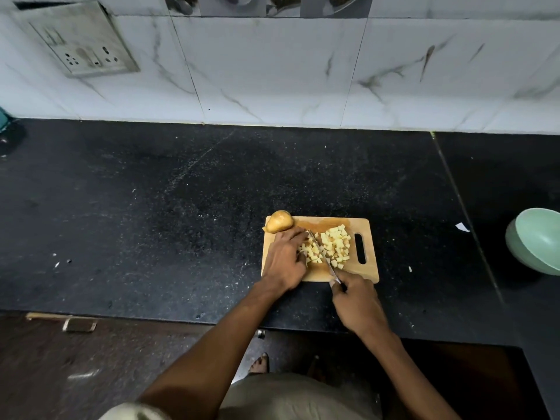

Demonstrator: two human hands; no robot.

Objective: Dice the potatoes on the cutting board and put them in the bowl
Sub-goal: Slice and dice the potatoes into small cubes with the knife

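Right hand (357, 301) nearest, fingers curled round knife (322, 254) handle; blade lies across the potato. Left hand (285, 262) presses cut potato strips (310, 254), fingertips just beside the blade, so a slip would likely nick them. Diced pile (336, 245) sits near cutting board (368, 272) handle slot. Uncut piece (278, 221) overhangs the far-left corner; it may roll off. Bowl (538, 241) well apart: cubes could spill in transfer.
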